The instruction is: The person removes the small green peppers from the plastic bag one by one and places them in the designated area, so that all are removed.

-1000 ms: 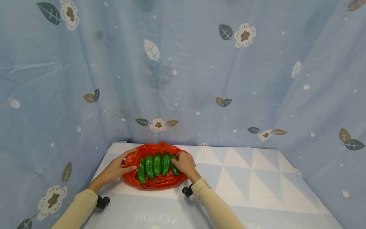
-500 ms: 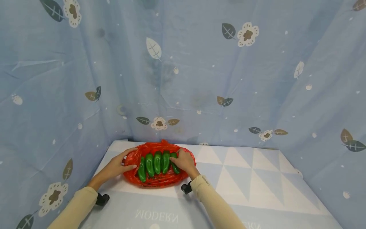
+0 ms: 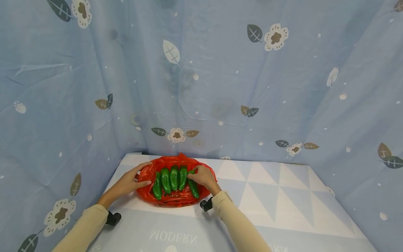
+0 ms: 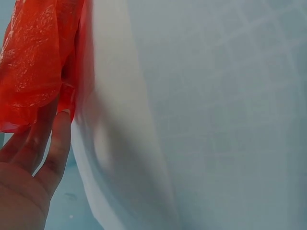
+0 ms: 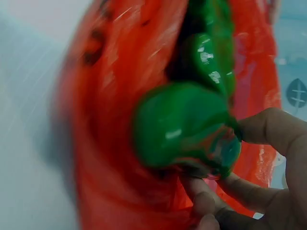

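Right hand (image 3: 204, 177): thumb and fingers pinching the end pepper (image 3: 193, 189) near its upper end; lower end points toward 5 o'clock. Left hand (image 3: 127, 182): thumb and fingers spread, touching the red bag (image 3: 176, 201) at its 9 o'clock side. Held pepper is at the bag's 3 o'clock side; four other peppers (image 3: 174, 178) lie in a row toward 9. Bag on table (image 3: 264, 196). Step, judged: handling one pepper at the bag's mouth. Next calls for a firm pinch, bag steadied; whether lifting or settling, cannot tell.

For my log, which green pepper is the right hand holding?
The rightmost green pepper in the red bag; only it is pinched by the right hand.
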`<state>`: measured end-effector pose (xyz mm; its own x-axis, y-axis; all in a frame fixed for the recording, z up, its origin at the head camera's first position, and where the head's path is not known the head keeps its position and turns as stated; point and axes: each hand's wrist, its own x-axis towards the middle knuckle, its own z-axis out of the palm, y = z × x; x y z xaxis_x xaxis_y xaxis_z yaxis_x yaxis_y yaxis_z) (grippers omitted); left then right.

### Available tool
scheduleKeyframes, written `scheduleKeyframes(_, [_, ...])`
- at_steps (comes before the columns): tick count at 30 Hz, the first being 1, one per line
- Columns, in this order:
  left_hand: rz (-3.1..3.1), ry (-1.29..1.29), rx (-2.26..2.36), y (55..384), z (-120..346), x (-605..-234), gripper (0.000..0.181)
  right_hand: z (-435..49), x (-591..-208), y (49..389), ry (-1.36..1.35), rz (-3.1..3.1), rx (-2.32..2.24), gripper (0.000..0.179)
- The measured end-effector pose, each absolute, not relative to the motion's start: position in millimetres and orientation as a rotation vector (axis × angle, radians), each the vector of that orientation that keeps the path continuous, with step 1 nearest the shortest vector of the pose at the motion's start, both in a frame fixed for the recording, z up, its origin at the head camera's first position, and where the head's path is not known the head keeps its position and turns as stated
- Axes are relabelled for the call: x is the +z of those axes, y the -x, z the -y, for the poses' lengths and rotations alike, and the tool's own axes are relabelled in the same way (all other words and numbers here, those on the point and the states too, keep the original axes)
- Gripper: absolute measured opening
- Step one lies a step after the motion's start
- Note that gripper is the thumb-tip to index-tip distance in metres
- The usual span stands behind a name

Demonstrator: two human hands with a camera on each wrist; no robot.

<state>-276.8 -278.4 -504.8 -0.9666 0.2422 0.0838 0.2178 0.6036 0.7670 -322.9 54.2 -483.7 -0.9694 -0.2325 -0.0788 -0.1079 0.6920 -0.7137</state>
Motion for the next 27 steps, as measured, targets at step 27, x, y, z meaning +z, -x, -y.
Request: scheduleKeyframes(27, [-2.823,-0.424,1.263,274.3,287.9,-501.5,0.084,-77.2,-459.3,306.3,0.290,-2.315,-1.489,0.040])
